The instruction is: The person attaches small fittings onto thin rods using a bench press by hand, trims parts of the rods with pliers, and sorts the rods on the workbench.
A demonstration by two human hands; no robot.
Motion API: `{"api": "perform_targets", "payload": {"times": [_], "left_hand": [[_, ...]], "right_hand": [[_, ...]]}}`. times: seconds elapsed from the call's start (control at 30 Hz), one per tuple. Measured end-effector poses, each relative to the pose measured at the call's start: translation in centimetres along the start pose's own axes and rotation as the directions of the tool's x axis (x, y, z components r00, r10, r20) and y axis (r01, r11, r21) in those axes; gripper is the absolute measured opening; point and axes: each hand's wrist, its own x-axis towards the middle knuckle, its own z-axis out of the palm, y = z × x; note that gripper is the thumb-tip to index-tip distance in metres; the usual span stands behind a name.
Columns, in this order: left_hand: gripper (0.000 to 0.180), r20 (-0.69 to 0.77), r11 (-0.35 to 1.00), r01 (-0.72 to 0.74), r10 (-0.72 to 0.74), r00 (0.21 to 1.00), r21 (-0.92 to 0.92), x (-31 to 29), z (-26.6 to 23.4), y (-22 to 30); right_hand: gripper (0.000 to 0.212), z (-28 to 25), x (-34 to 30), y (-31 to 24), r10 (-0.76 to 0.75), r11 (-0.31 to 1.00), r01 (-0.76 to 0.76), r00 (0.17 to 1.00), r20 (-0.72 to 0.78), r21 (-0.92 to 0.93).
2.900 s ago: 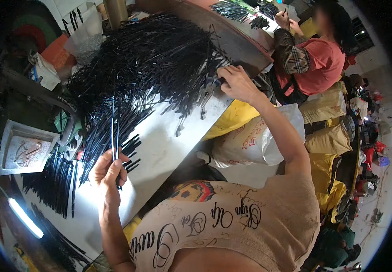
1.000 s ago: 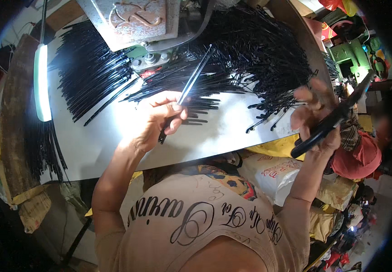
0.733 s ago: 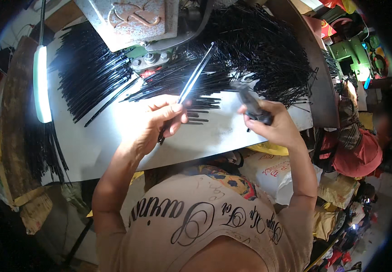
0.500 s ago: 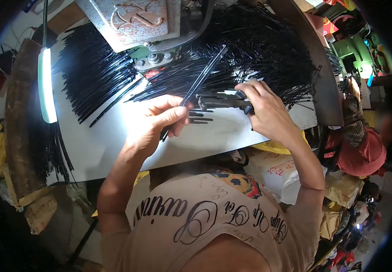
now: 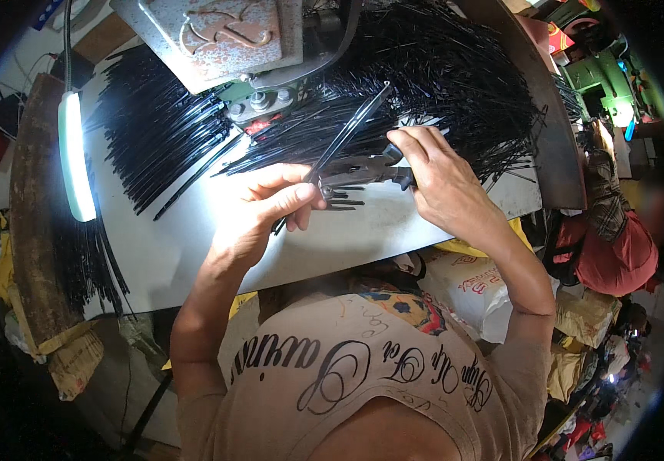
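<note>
A thin bundle of black rods (image 5: 347, 134) is pinched between thumb and fingers of the left hand (image 5: 259, 207), above the white table (image 5: 163, 253). Beside it, dark pliers (image 5: 363, 170) are gripped in the closed right hand (image 5: 443, 180). Little appears finished: two large heaps of black rods (image 5: 455, 84), uncountable, remain beyond, under one grey machine (image 5: 217, 34).
</note>
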Motion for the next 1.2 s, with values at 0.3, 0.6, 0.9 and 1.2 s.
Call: {"api": "perform_targets", "payload": {"times": [0.3,0.6,0.9,1.2], "left_hand": [[0.014,-0.067,0.998,-0.044,0.047,0.997,0.042,-0.2,0.5,-0.1],[0.015,-0.125,0.983,-0.139,0.154,0.980,0.123,-1.0,0.5,0.0],[0.013,-0.129,0.957,-0.196,0.226,0.965,0.212,-1.3,0.6,0.4],[0.015,-0.125,0.952,-0.157,0.195,0.973,0.261,-1.6,0.8,0.3]], "right_hand": [[0.033,0.0,-0.1,0.2,-0.005,0.999,0.005,1.000,-0.008,-0.051],[0.040,-0.9,0.0,1.1,-0.036,0.999,0.037,0.999,0.037,-0.029],[0.045,-0.6,-1.8,1.5,0.063,0.972,-0.100,0.983,0.174,0.213],[0.043,0.9,-2.8,2.0,0.023,0.990,-0.039,0.992,0.121,0.137]]}}
